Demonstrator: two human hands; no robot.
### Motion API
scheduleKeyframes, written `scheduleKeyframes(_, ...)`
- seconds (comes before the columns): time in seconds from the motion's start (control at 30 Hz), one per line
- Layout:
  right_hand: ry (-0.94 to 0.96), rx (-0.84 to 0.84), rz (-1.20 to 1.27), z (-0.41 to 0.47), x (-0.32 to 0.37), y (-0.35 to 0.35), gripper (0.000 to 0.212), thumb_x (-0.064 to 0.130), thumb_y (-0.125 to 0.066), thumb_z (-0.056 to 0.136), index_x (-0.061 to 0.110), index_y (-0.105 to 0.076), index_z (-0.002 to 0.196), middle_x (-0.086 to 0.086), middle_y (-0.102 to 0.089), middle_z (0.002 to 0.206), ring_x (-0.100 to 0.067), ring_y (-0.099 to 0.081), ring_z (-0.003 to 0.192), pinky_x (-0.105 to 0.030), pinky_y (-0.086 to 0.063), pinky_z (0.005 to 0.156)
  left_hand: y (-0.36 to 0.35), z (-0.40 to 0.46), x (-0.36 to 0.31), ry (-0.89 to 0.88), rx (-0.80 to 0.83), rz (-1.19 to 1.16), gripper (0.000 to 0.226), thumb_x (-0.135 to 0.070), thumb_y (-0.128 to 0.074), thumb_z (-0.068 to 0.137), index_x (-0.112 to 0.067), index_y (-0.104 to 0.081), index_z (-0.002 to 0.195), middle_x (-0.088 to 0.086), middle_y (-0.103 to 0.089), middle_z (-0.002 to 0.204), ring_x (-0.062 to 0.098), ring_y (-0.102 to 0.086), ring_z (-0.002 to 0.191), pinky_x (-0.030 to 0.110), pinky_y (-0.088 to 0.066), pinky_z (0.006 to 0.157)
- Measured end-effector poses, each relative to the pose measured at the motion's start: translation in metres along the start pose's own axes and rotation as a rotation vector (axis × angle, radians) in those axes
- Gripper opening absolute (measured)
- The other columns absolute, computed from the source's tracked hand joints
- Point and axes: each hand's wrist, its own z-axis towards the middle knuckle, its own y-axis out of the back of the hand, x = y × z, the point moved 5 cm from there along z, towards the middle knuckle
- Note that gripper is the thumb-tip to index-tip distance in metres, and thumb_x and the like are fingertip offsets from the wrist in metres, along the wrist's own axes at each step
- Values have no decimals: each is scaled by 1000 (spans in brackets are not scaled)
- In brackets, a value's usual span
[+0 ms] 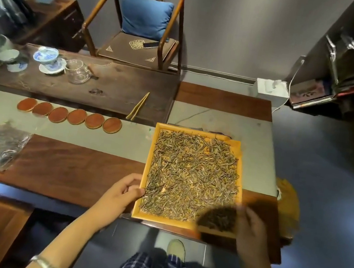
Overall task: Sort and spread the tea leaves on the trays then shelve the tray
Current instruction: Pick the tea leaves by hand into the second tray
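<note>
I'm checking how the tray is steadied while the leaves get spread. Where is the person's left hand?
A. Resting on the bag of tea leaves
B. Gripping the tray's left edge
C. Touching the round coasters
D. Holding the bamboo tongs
B: the left hand grips the left edge of the yellow tray, fingers curled over the rim onto the tea leaves.

Probably a tearoom: gaiwan (pixel 48 59), coasters (pixel 69 115), armchair (pixel 140 23).

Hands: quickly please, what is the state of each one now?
Left hand: fingers grip the tray at its left edge.
Right hand: blurred; holds a dark clump of tea leaves.
</note>
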Motion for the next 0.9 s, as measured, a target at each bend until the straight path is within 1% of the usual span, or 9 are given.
scheduleKeyframes(0.13, -63, 30, -27, 9, -15, -2, 32, 46, -42, 87, 25, -66, 86, 7, -70, 80, 5, -63, 74, -8, -46, 57, -8, 9, 23, 67, -44, -47, 24, -22, -56, 86, -27, -65, 108, 4, -72, 108, 23, -66, 102, 36, -45, 92)
scheduleKeyframes(0.3, -76, 72, -48, 9, -26, -7, 25, 33, -42, 95, 25, -64, 89, 5, -69, 86, 4, -63, 76, -10, -48, 61, -10, 15, 39, 173, -54, -135, 22, 0, -52, 94, -12, -62, 110, 21, -70, 104, 29, -61, 88, 38, -47, 83)
scheduleKeyframes(0.4, -90, 68, -26, 10, -29, -8, 24, 33, -42, 95, 25, -65, 93, 4, -70, 86, 3, -64, 77, -11, -48, 63, -12, 20, 39, 190, -80, -165, 24, 2, -52, 92, -8, -62, 111, 7, -73, 95, 25, -62, 86, 39, -47, 84)
scheduleKeyframes(0.5, -113, 44, -9, 14, -29, -11, 21, 31, -43, 96, 28, -64, 91, 8, -70, 85, 7, -64, 76, -8, -48, 61, -14, 25, 40, 206, -106, -160, 26, 1, -49, 94, -9, -62, 114, 1, -75, 98, 20, -67, 90, 26, -51, 81)
scheduleKeyframes(0.57, -108, 22, -21, 17, -27, -14, 22, 27, -44, 98, 29, -63, 89, 8, -69, 83, 9, -63, 74, -6, -46, 59, -15, 27, 45, 252, -125, -206, 26, -4, -46, 96, -9, -62, 116, 7, -75, 104, 24, -69, 94, 33, -54, 84)
scheduleKeyframes(0.67, -111, 16, -32, 19, -27, -19, 23, 28, -42, 98, 26, -63, 90, 4, -69, 83, 4, -63, 73, -11, -47, 59, -12, 30, 50, 294, -112, -280, 27, -11, -46, 98, -12, -66, 115, 14, -72, 113, 33, -67, 105, 48, -48, 96)
scheduleKeyframes(0.73, -123, 20, -31, 19, -27, -22, 24, 30, -41, 98, 25, -64, 93, 0, -69, 82, -7, -64, 76, -18, -46, 61, -9, 32, 53, 302, -84, -310, 29, -12, -46, 97, -13, -67, 116, 15, -71, 116, 32, -67, 106, 44, -51, 92)
scheduleKeyframes(0.8, -131, 30, -34, 17, -28, -24, 27, 34, -41, 96, 23, -65, 95, -6, -69, 82, -16, -62, 75, -23, -44, 61, -6, 33, 56, 328, -55, -372, 31, -10, -47, 95, -10, -65, 119, 18, -70, 116, 30, -69, 101, 36, -57, 80)
scheduleKeyframes(0.9, -150, 41, -25, 14, -29, -29, 36, 44, -39, 90, 20, -66, 99, -9, -69, 83, -18, -62, 75, -26, -45, 64, -2, 35, 59, 354, -7, -408, 34, -5, -45, 94, -9, -64, 122, 19, -69, 117, 30, -69, 98, 32, -60, 71)
